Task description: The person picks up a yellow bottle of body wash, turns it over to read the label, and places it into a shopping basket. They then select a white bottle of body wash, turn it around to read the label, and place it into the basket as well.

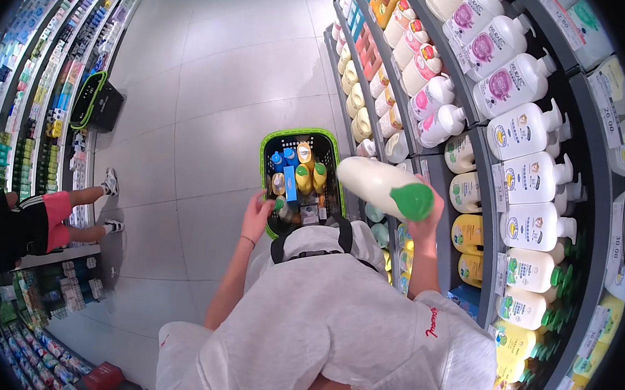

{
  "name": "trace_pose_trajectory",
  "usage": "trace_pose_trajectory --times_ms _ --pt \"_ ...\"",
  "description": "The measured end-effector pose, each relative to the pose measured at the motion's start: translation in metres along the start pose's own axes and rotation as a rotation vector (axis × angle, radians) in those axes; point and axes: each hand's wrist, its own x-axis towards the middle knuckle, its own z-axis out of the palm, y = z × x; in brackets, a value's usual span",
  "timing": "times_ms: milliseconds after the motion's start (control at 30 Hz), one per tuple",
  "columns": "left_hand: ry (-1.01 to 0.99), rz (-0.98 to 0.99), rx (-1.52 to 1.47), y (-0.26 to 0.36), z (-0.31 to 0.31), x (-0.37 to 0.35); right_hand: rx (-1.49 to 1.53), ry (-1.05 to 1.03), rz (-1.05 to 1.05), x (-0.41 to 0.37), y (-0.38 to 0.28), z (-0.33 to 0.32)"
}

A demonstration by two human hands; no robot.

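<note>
My right hand (431,214) is wrapped round a large white bottle (375,184) with a green cap, tilted between the shelf and the basket. The cap points toward me and the bottle's far end toward the aisle. My left hand (257,214) is beside the left rim of a black shopping basket (266,147) with a bright green edge. Its fingers are slightly bent and apart, with nothing visible in them. Inside the basket are yellow bottles (304,179), blue-capped bottles (278,161), a blue box (290,185) and a small green-capped bottle (281,204) near my left fingers.
Tall shelves (490,146) with rows of pump bottles (528,174) and price tags run along my right. Across the tiled floor (220,65), a person in a black top (13,232) faces the left shelves (42,67). Another black basket (105,104) is by those shelves.
</note>
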Motion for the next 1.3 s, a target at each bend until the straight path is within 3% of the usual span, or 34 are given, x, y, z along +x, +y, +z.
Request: trace_pose_trajectory --times_ms 67,167,200,233,267,300,400,433,500,567,600,633,667,733,767,900,967,1100,1167,1300 --pt "-0.096 0.073 -0.102 0.063 0.016 -0.003 0.479 0.115 0.329 -0.008 -0.015 0.003" --pt "-0.316 0.093 -0.340 0.130 0.042 -0.018 0.853 0.123 0.230 0.005 -0.058 0.015" --pt "-0.481 0.015 -0.514 0.140 0.053 -0.018 1.054 0.145 0.143 0.006 -0.068 0.018" --pt "-0.644 -0.062 -0.688 0.151 0.064 -0.022 1.055 0.149 0.146 0.009 -0.089 0.018" --pt "-0.767 -0.182 -0.809 0.177 0.075 -0.038 0.354 0.106 0.271 0.013 -0.113 0.015" --pt "-0.829 -0.039 -0.533 0.191 0.084 -0.050 -0.351 0.055 0.371 0.013 -0.125 0.013" --pt "-0.868 0.013 -0.516 0.188 0.099 -0.068 -0.417 0.114 0.315 -0.014 -0.076 0.018" --pt "-0.879 -0.236 -0.791 0.195 0.100 -0.077 -0.419 0.114 0.317 -0.023 -0.058 0.017" --pt "-0.925 -0.241 -0.800 0.188 0.104 -0.081 1.330 0.240 0.354 -0.034 -0.038 0.011" --pt "-0.951 -0.254 -0.823 0.184 0.109 -0.087 1.215 0.239 0.326 -0.044 -0.040 0.004" --pt "-0.934 -0.237 -0.678 0.187 0.111 -0.090 1.107 0.230 0.293 -0.048 -0.042 0.002" --pt "-0.913 -0.229 -0.538 0.186 0.113 -0.093 1.231 0.039 0.146 -0.048 -0.022 -0.003" --pt "-0.893 -0.251 -0.549 0.179 0.115 -0.095 1.239 0.034 0.177 -0.062 -0.014 -0.008" --pt "-0.971 -0.423 -0.717 0.170 0.118 -0.092 0.794 0.328 0.440 -0.071 -0.018 -0.014" --pt "-0.992 -0.453 -0.760 0.168 0.117 -0.093 1.105 0.220 0.333 -0.070 -0.015 -0.018" --pt "-1.001 -0.362 -0.705 0.168 0.114 -0.099 1.068 0.127 0.257 -0.087 0.019 -0.030" --pt "-1.037 -0.303 -0.658 0.167 0.114 -0.102 0.874 0.212 0.324 -0.096 0.025 -0.035" --pt "-1.058 -0.392 -0.522 0.168 0.119 -0.101 0.906 0.099 0.266 -0.074 0.034 -0.033" --pt "-1.143 -0.195 -0.462 0.161 0.119 -0.100 1.068 0.093 0.441 -0.071 0.045 -0.033" --pt "-1.075 -0.122 -0.529 0.162 0.120 -0.105 1.122 -0.074 0.539 -0.044 0.019 -0.017"
